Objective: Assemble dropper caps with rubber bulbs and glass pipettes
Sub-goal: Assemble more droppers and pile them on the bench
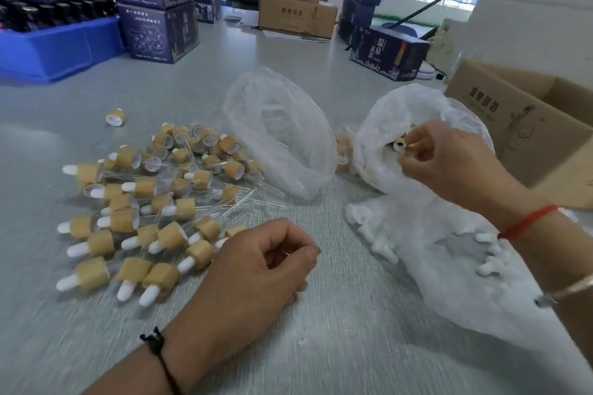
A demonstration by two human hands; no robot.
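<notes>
— Bamboo-coloured caps, where do they lie from the pile of finished droppers (138, 212)?

— Loose ones sit in the white plastic bag of caps (385, 125), to the right of that pile and past the clear bag (282, 135) that lies between the two. A few more caps show just left of that white bag, beside the clear one. One stray cap (115, 116) lies alone on the grey tabletop (337, 330), beyond the pile's far left edge.

— And the right hand?

— The right hand (449, 160) reaches into the mouth of the bag of caps. Its thumb and fingertips are curled and pinch a cap (405, 151) at the bag's opening; the cap sits at the fingertips, on the side of the hand nearest the pile.

— The left hand?

— The left hand (256, 269) rests on the tabletop, touching the near right edge of the pile. Its fingers are curled inward with the thumb tip against the forefinger. Something small may be between them, but I cannot tell.

— Rubber bulbs?

— White bulbs (382, 247) lie in a third crumpled bag (465, 282), right of the pile and nearer than the bag of caps, under the right wrist.

— Pipettes?

— Glass pipettes (237, 202) stick out from the finished droppers at the pile's right edge, pointing towards the clear bag.

— Anything else?

— A cardboard box (526, 125) stands right of the bag of caps, far from the pile.
</notes>
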